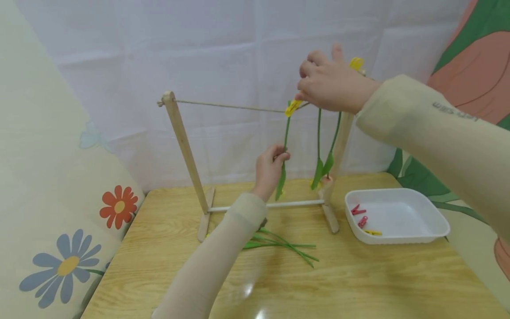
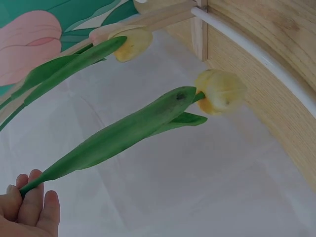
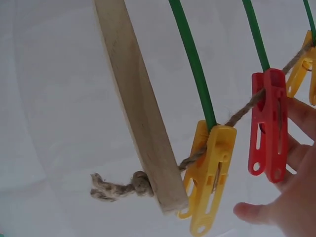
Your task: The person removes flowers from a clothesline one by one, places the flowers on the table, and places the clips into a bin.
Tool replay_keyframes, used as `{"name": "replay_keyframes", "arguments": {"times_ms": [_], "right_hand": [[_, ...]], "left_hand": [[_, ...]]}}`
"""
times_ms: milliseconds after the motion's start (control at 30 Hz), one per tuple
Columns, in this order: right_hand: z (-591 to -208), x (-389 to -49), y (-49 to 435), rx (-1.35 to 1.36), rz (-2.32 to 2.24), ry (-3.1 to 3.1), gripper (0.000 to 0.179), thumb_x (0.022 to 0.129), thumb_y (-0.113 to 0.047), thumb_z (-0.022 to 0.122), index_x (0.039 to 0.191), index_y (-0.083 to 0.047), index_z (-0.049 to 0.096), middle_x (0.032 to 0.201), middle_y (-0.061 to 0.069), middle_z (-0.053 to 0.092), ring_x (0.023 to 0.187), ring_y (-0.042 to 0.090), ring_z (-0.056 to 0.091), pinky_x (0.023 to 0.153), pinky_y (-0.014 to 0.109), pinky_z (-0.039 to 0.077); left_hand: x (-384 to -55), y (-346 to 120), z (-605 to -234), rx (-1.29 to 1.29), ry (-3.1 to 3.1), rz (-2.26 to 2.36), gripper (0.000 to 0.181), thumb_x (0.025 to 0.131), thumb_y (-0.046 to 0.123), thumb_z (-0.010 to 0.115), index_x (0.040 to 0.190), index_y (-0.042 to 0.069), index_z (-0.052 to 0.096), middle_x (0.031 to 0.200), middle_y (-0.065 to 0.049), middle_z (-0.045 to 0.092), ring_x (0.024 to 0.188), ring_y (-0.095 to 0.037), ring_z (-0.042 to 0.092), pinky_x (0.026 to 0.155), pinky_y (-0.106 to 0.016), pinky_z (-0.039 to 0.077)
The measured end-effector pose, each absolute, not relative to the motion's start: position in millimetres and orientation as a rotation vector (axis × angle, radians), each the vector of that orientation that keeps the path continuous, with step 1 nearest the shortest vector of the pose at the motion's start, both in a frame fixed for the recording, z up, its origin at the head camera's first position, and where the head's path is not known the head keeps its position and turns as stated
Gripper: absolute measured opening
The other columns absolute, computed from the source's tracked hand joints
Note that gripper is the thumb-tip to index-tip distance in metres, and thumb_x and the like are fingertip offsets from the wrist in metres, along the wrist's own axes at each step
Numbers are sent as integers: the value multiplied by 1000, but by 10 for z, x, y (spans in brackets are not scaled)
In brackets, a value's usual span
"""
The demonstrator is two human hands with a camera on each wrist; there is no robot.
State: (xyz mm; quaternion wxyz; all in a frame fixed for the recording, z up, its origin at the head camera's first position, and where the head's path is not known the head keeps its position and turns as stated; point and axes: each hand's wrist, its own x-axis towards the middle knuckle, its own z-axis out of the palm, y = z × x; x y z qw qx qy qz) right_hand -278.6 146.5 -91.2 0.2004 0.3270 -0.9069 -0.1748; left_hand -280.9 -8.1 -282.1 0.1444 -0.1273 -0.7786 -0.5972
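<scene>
My left hand (image 1: 271, 170) pinches the green stem of an artificial tulip (image 2: 123, 128), whose pale yellow bloom points down. A yellow clothespin (image 1: 293, 107) clips the top of this stem at the twine (image 1: 231, 106). My right hand (image 1: 332, 82) is at that clothespin's handle end, its fingers curled at it; the fingertips are partly hidden. In the right wrist view, a red clothespin (image 3: 270, 123) and another yellow clothespin (image 3: 212, 173) hold two more stems on the twine, beside my right hand. Those two tulips (image 1: 323, 170) hang near the right post.
The wooden frame (image 1: 181, 146) stands on the table with a white crossbar (image 1: 295, 204). Several loose tulip stems (image 1: 279, 243) lie in front of it. At right, a white tray (image 1: 402, 217) holds two red clothespins (image 1: 360, 217) and a yellow one (image 1: 373, 232).
</scene>
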Motion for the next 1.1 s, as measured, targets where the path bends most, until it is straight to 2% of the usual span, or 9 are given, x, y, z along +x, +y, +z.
{"name": "replay_keyframes", "arguments": {"times_ms": [233, 367, 500, 667, 867, 1000, 1100], "right_hand": [[-846, -2843, 1454, 930, -459, -2667, 36, 99, -32, 57, 99, 3, 65, 121, 27, 50, 125, 49, 30, 97, 79, 15], [-856, -2842, 1445, 958, -454, -2653, 34, 98, -31, 58, 97, 3, 63, 116, 26, 52, 120, 47, 34, 96, 72, 24], [-933, -2806, 1447, 1008, -427, -2528, 31, 97, -27, 61, 96, 4, 61, 102, 22, 54, 108, 43, 42, 90, 63, 33], [-1036, -2770, 1491, 1102, -315, -2304, 22, 91, -14, 68, 87, 5, 58, 88, 18, 51, 90, 39, 46, 84, 57, 38], [-1095, -2807, 1539, 1182, -68, -2166, 20, 88, -3, 68, 80, 5, 52, 82, 17, 48, 80, 35, 42, 73, 49, 35], [-1099, -2811, 1541, 1172, 62, -2143, 19, 88, 0, 68, 79, 5, 52, 81, 16, 48, 77, 33, 38, 70, 46, 30], [-1099, -2806, 1541, 1148, 104, -2116, 19, 88, -1, 68, 79, 6, 54, 81, 18, 49, 75, 34, 40, 71, 47, 32]], "left_hand": [[-2797, -103, -2828, -369, -2230, -1685, 16, 90, 2, 64, 103, -7, 66, 99, -18, 71, 92, -28, 68, 81, -25, 55], [-2797, -108, -2835, -378, -2212, -1660, 15, 90, 0, 64, 102, -8, 67, 99, -19, 71, 93, -28, 69, 82, -24, 54], [-2792, -119, -2841, -361, -2223, -1670, 14, 90, 1, 64, 102, -6, 68, 99, -17, 72, 93, -27, 68, 82, -25, 54], [-2781, -137, -2844, -332, -2231, -1707, 15, 91, 2, 63, 104, -5, 67, 100, -17, 71, 95, -26, 68, 84, -25, 54], [-2757, -206, -2850, -333, -2221, -1695, 14, 92, 1, 62, 103, -6, 67, 100, -17, 71, 96, -27, 68, 86, -27, 54], [-2732, -264, -2877, -332, -2220, -1709, 13, 92, 0, 61, 103, -6, 66, 101, -18, 71, 96, -27, 67, 85, -30, 54], [-2712, -299, -2901, -342, -2219, -1703, 13, 93, 1, 61, 103, -6, 66, 102, -19, 70, 96, -28, 68, 85, -30, 54]]}}
